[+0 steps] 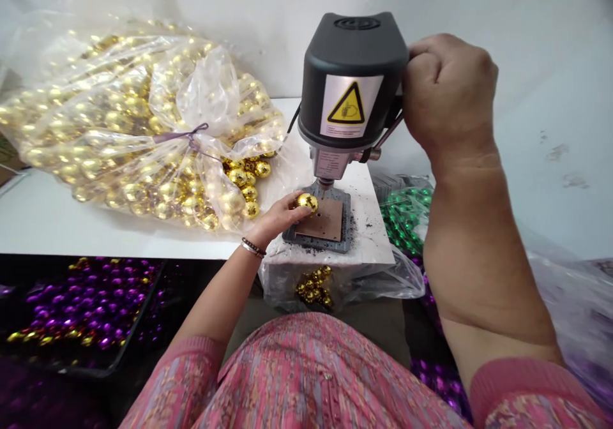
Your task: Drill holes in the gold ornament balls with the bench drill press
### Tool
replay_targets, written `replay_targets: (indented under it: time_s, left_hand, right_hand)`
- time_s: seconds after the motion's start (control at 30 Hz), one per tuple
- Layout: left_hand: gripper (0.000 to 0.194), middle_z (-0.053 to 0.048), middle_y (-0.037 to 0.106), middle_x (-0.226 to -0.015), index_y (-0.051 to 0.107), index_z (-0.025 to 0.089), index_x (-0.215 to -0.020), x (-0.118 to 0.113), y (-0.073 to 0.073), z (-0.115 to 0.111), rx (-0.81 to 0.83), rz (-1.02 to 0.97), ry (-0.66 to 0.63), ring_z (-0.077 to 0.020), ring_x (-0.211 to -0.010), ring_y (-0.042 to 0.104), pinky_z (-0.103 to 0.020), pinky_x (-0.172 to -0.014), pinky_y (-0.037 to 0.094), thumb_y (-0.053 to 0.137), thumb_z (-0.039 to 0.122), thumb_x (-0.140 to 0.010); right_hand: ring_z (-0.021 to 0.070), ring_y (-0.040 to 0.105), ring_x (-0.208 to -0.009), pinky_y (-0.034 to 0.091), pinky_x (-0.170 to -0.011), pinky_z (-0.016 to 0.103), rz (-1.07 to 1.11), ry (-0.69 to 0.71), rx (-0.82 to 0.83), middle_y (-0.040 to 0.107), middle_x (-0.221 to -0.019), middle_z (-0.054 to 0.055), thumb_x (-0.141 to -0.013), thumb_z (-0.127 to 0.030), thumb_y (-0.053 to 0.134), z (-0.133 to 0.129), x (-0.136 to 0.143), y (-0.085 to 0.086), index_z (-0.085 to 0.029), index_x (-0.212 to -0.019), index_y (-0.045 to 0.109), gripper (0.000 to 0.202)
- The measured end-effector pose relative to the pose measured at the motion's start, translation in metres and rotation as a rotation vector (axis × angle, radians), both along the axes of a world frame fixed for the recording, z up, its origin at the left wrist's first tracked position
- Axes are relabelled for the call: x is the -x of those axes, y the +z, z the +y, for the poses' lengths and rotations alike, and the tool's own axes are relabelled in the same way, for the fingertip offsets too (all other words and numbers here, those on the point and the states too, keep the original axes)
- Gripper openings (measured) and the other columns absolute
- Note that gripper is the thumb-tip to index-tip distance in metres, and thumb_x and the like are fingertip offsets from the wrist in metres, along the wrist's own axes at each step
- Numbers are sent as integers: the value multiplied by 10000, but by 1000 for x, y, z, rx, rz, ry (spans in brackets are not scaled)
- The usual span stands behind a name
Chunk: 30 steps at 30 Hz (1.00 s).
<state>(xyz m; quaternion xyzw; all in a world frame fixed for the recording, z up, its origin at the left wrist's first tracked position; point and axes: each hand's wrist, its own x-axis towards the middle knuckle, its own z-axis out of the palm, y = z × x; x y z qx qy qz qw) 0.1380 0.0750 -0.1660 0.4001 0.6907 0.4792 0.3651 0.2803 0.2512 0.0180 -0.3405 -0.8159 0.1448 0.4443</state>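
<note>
My left hand [285,215] grips a shiny gold ball [307,203] between thumb and fingers, at the left side of a brown board [328,220]. This board lies on the grey base [345,240] of a small drill press [353,59], just under its chuck. A yellow warning label marks the black motor housing. My right hand [450,87] is closed in a fist at the right side of the housing, around what appears to be the press's lever; the grip itself is hidden. Dark shavings are scattered around the base.
A tied clear bag [119,135] of gold balls covers the table's left part, loose gold balls [249,180] at its opening. Below the front edge hangs a plastic bag [313,285] with gold balls. Purple balls [90,301] fill a black crate lower left; green balls [407,215] lie right.
</note>
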Motion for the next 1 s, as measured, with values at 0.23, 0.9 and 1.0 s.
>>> replay_targets:
  time_s: [0.23,0.9,1.0]
  left_hand:
    - [444,-3,651,-854,608,173,-1168,-6,-13,16,88,113,69,-113,-661,587,-240,-620,447,654,432,-811]
    - [638,-84,726,-1108,567,157,-1379,-24,-12,23,155,507,-2,-214,-914,669,-310,-840,507,729,320,-785]
    - [671,-83,733,-1115,558,155,-1409,-24,-15,23,169,477,31,-220,-958,676,-311,-880,511,740,315,-783]
  right_hand:
    - [163,539,-839,373,-825,344,-52,-7,13,666,-911,45,-925,-260,338,1,-3,-2,-216,-903,698,363]
    - [53,290,-665,236,-671,268,1,44,-19,296,-646,-34,-897,-209,395,-3,-4,-2,-132,-680,566,286]
    - [58,205,-615,177,-630,299,-74,26,9,173,-585,-58,-849,-214,435,-6,-6,7,-159,-564,410,291]
